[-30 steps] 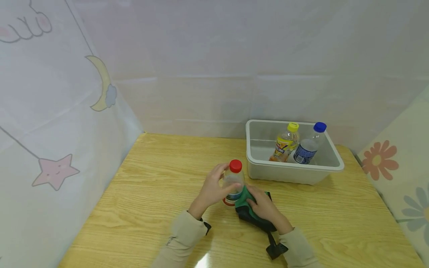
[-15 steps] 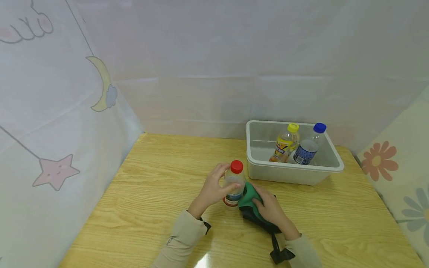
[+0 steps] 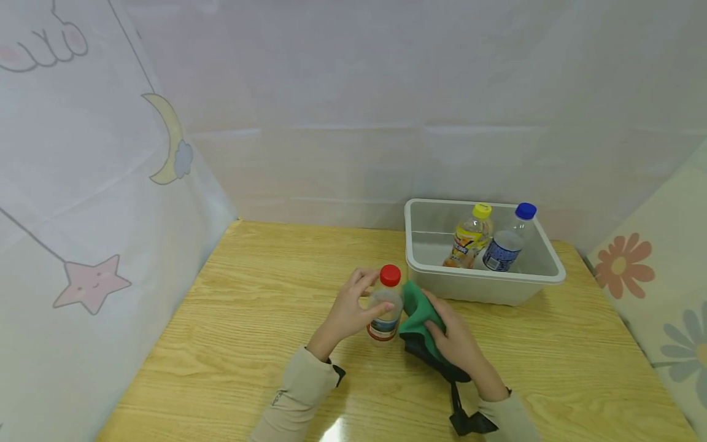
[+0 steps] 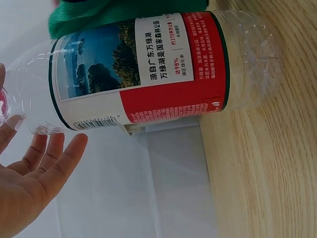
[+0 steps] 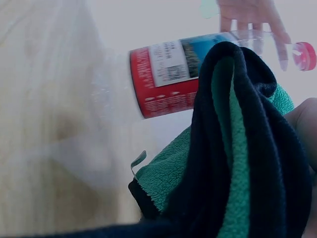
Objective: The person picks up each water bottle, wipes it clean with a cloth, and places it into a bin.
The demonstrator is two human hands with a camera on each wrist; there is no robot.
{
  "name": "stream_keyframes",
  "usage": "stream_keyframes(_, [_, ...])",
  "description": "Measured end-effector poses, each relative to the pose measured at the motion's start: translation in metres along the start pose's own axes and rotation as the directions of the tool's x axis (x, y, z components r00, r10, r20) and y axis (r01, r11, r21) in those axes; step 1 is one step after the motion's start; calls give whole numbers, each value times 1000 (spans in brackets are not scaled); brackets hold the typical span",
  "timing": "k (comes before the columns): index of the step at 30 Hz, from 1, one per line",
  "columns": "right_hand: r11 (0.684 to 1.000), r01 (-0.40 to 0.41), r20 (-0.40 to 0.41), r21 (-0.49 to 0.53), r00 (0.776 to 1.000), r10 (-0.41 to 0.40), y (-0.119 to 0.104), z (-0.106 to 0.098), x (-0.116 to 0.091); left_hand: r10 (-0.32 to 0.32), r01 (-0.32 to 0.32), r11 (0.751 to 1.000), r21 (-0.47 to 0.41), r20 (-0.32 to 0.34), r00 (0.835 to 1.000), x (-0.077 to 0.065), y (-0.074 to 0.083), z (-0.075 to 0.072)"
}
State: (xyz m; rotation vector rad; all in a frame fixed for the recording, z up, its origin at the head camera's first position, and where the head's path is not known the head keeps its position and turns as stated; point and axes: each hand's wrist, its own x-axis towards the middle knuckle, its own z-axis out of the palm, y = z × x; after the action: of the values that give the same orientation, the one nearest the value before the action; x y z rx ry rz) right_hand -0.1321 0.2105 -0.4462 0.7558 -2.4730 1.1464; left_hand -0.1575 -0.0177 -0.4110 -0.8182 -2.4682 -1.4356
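A clear plastic bottle (image 3: 383, 329) with a red cap stands upright on the wooden table. My left hand (image 3: 351, 312) holds it by the upper part, thumb in front and fingers behind. In the left wrist view, the bottle's label (image 4: 153, 69) shows a lake picture and a red band. On the bottle's right side, my right hand (image 3: 457, 339) grips a folded green and black cloth (image 3: 418, 311). The cloth's edge lies close against the bottle; whether they touch cannot be told. Its dark folds (image 5: 270, 163) cover part of the bottle in the right wrist view.
Behind my right hand is a pale grey plastic bin (image 3: 475, 282). Inside it lean a yellow-capped bottle (image 3: 468, 239) and a blue-capped bottle (image 3: 504, 247). A pale printed curtain (image 3: 331, 172) borders the table (image 3: 248, 294) at the back and sides.
My right hand has shifted rightward with the cloth, whose green tip has risen higher alongside the bottle. The left hand and the bottle have barely moved.
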Motion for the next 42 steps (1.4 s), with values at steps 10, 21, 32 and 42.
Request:
stream_keyframes(10, [999,50,-44,-3,998,-50,-9,-16,16,-41,40,997,-66,-16,999,0,0,0])
stream_keyframes(21, [999,46,-63,7,997,-46,-20,-23,25,-71,72,992,-105,18,997,-1,-1,-1])
stream_keyframes(32, [996,90,-51,-3,995,-90,-28,-25,34,-29,31,996,-83,31,999,-2,-1,-5])
stream_keyframes(42, [991,123,35,-54,992,-121,-35,-25,40,20,-18,999,-49,23,1000,-3,0,-8])
